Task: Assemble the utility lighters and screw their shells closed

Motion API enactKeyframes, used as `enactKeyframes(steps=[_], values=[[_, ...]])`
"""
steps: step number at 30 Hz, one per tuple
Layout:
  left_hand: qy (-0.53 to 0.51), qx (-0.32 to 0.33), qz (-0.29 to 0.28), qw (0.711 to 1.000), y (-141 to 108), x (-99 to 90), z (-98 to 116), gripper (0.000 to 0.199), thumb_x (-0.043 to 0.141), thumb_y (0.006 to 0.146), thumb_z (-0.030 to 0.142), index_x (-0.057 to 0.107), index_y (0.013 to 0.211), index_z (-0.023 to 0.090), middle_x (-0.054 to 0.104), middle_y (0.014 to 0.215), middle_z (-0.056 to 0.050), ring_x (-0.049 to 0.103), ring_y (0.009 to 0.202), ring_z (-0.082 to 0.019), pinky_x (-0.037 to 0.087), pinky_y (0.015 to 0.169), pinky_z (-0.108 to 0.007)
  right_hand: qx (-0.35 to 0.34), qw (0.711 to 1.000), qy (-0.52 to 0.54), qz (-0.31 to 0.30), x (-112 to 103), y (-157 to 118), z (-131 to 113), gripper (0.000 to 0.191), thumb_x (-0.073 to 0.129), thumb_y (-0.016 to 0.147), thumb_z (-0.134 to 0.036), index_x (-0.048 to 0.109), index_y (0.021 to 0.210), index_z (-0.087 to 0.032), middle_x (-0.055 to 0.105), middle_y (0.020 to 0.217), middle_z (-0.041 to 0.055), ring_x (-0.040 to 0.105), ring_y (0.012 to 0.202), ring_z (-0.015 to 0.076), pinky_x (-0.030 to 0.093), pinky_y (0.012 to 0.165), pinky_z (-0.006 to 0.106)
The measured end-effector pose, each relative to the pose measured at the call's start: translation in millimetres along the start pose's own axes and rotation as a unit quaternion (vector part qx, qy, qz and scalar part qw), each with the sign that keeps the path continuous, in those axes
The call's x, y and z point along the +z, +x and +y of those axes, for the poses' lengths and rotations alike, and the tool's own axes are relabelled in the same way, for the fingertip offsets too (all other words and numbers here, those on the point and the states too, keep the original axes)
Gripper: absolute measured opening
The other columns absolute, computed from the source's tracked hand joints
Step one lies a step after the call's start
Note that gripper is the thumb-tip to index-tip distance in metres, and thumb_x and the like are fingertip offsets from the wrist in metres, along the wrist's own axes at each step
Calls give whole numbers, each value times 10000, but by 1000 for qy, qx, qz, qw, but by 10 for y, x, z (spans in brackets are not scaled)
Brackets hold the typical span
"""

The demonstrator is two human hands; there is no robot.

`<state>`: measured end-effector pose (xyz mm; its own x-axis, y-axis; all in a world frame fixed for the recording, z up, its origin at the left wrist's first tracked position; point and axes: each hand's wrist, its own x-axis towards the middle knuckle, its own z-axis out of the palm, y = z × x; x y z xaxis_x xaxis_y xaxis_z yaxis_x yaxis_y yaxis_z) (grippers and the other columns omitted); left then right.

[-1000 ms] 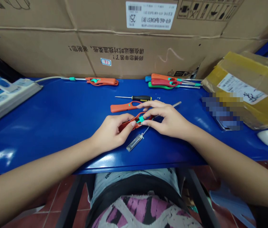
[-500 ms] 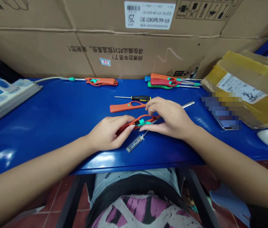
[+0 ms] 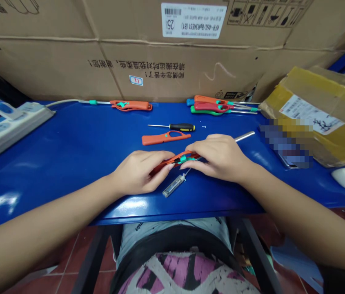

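Note:
Between my two hands is an orange lighter casing (image 3: 176,157) with a green trigger (image 3: 183,159) in it. My left hand (image 3: 143,171) pinches its handle end. The fingers and thumb of my right hand (image 3: 218,155) close on the other end, where a metal tube (image 3: 245,136) sticks out to the upper right. Just below my hands, a clear fuel tank (image 3: 174,186) with a thin tube lies on the table. Beyond them rest a loose orange casing half (image 3: 166,137) and a black and yellow screwdriver (image 3: 172,127).
At the back of the blue table (image 3: 68,163) lie an orange lighter (image 3: 131,105) and several coloured lighters (image 3: 210,105). A power strip (image 3: 14,130) is on the left. A taped parcel (image 3: 322,110) and a blurred phone (image 3: 287,147) occupy the right.
My right hand has come down onto the casing, its raised fingers now closed on it. A tiny pale piece beside the screwdriver has come into view. My left hand keeps its grip.

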<state>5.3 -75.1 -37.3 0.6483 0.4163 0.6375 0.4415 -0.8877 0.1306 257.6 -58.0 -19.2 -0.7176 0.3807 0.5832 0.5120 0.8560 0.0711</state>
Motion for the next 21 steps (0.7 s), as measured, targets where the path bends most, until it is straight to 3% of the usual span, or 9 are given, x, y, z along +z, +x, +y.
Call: enactKeyframes(steps=[6,11,18,21], values=[[-13,-22,-9,1000,5,3,5,147,589,961,205,648,1077,137,772,864,-45,717,670,-142,547,640,-233,26,999,21,-32,-5,-3,-8,380,607,968,-520,725,979,-159,807,920,47,689,688,172,436,682,310],[-16,-32,-7,999,2,28,14,148,586,960,212,659,1059,130,773,857,-53,717,658,-146,538,623,-237,85,991,59,-79,-15,9,-30,360,638,947,-525,723,982,-176,781,830,40,673,680,181,401,661,307],[-26,-46,-38,998,7,26,31,126,584,953,215,668,1018,147,754,820,-29,687,630,-139,512,604,-239,189,941,219,-175,-61,83,-78,141,701,922,-335,700,962,-199,757,909,19,667,793,161,374,685,261],[-45,-58,-66,995,4,35,30,117,571,959,216,663,1005,162,741,809,-13,665,623,-130,504,610,-238,210,923,254,-198,-58,108,-92,109,698,911,-290,696,890,-183,722,827,10,615,739,141,358,664,255]])
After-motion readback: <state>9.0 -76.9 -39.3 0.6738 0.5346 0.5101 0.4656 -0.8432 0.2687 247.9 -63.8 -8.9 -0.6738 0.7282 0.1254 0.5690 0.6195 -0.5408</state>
